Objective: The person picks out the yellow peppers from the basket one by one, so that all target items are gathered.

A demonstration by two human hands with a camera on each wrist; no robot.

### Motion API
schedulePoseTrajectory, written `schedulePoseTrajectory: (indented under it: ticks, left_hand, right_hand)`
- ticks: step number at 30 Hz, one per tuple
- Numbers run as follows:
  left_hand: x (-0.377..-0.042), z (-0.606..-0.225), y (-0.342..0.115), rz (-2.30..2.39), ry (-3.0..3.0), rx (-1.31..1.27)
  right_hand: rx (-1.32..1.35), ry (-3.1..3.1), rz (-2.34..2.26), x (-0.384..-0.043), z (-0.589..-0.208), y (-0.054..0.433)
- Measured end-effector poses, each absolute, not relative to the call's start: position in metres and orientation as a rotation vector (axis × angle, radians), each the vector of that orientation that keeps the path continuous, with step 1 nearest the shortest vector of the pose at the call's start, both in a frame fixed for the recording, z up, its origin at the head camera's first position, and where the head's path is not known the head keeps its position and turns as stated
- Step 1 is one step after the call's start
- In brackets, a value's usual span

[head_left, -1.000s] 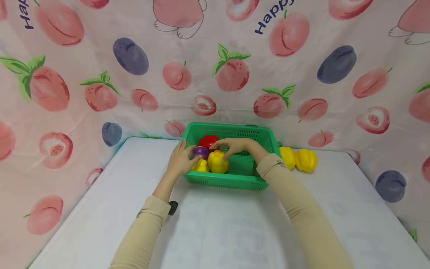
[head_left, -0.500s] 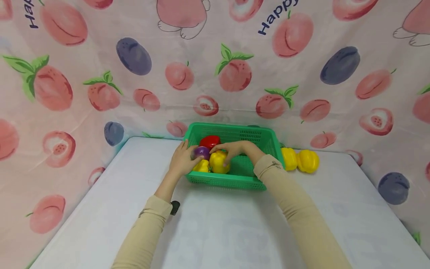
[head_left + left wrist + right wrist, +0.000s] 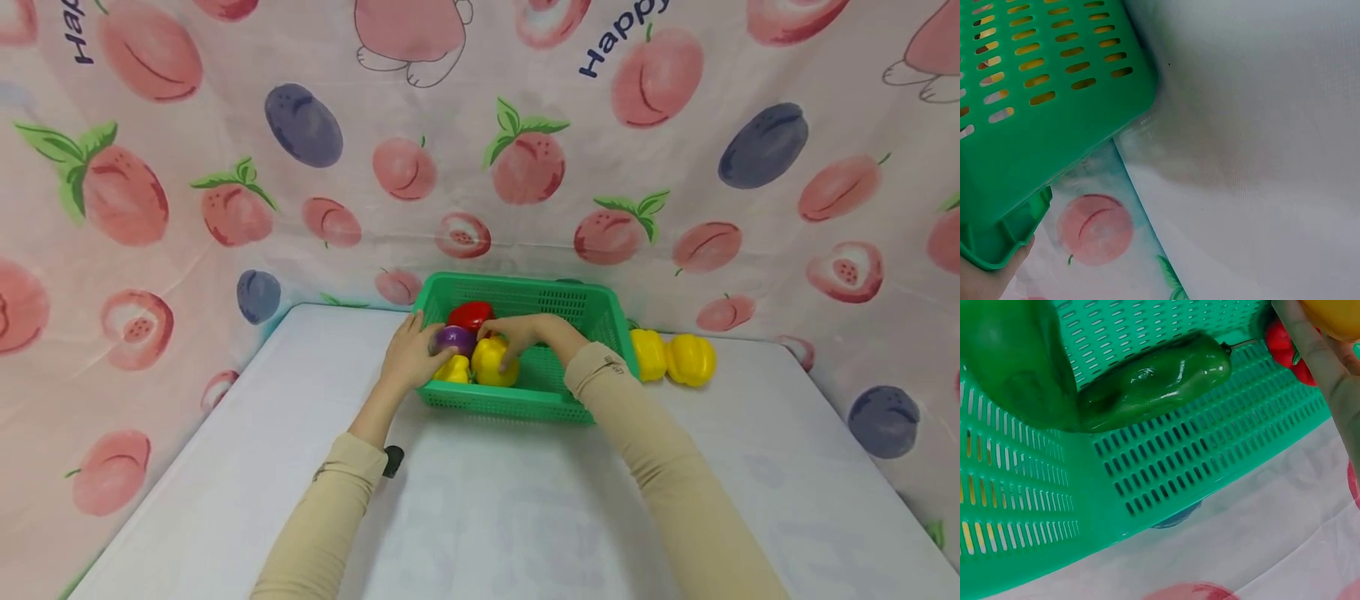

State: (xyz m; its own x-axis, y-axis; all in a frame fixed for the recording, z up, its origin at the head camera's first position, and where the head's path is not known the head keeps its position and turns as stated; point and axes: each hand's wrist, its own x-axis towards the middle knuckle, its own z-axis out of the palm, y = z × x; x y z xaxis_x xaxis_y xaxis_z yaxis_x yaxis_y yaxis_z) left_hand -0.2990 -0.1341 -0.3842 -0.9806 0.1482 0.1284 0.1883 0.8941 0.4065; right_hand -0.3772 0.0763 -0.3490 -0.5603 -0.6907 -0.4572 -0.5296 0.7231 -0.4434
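A green plastic basket stands at the back of the white table. My left hand grips its left rim, thumb reaching over the inside; in the left wrist view part of that hand shows under the rim. My right hand reaches in from above and holds a yellow bell pepper, thumb on its near side. Left of it lie a glossy purple vegetable and a smaller yellow pepper. A red pepper sits behind. Two green peppers, one long and one broad, show in the right wrist view.
Two yellow bell peppers lie on the table just right of the basket. A fruit-printed cloth hangs right behind the table and along its sides.
The right hand has lowered slightly and its fingers have closed in around the yellow bell pepper. The left hand stays at the rim. The whole head view has shifted slightly.
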Motion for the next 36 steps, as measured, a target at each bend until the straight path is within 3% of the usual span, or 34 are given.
schedulePoseTrajectory:
  ticks: [7, 36]
  left_hand:
    - [-0.297, -0.383, -0.134, -0.639, -2.977, -0.274]
    - [-0.297, -0.382, -0.134, -0.657, -2.972, -0.295]
  right_hand:
    - [-0.844, 2.334, -0.331, -0.375, -0.343, 0.083]
    - [-0.969, 2.468, -0.405, -0.362, -0.319, 0.112]
